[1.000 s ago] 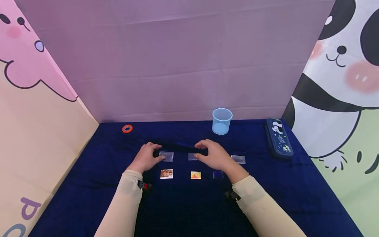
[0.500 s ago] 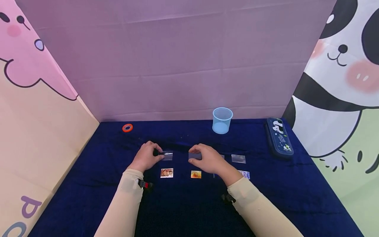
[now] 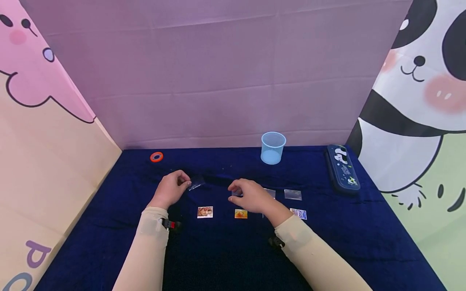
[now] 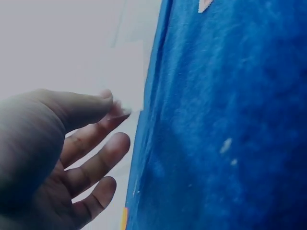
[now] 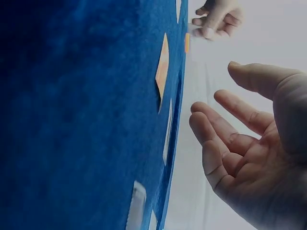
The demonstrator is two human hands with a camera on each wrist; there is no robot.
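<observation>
Between thumb and index finger, my left hand (image 3: pixel 169 189) pinches a small clear plastic sleeve (image 3: pixel 197 183) by its edge. The left wrist view shows that sleeve (image 4: pixel 129 72) pale and see-through beyond the thumb tip. My right hand (image 3: pixel 251 196) holds nothing, its fingers loosely bent over a second clear sleeve (image 3: pixel 237 192) that it partly hides. To its right lie two more sleeves (image 3: pixel 293 195). In a nearer row are small printed stamp-like cards: a brown one (image 3: pixel 205 212), a yellow one (image 3: pixel 241 214) and a violet one (image 3: pixel 298 213). My right wrist mostly covers another.
A light blue cup (image 3: pixel 273 148) stands at the back of the dark blue cloth (image 3: pixel 225 250). An orange-red ring (image 3: pixel 156 157) like a tape roll lies back left. On the right is a panda pencil case (image 3: pixel 343 169). Printed cloth panels and a purple backdrop (image 3: pixel 218 81) enclose the table.
My left hand has pinched the leftmost sleeve and drawn it left and off its place. My right hand has shifted left and slightly down, uncovering the violet card and a sleeve.
</observation>
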